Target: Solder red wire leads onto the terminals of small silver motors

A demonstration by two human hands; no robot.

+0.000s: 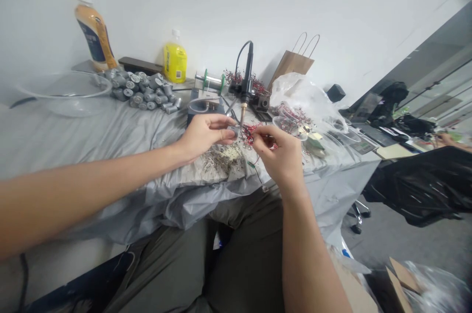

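Between its thumb and fingers my left hand (206,137) holds a small grey metal cylinder (233,131), just beneath the tip of an upright soldering iron (246,79). My right hand (278,152) is closed in a pinch to the right of the tip, beside a heap of red wired parts (249,135). What its fingertips hold is too small to make out. Bits of debris (223,161) lie below the hands on the grey sheet. A solder spool (209,82) stands behind my left hand.
Many grey cylinders (138,89) are piled at the back left, near a clear bowl (66,89), an orange bottle (96,35) and a yellow bottle (175,60). A paper bag (293,65) and clear plastic (298,92) stand behind right. Another person's hand (446,140) shows far right.
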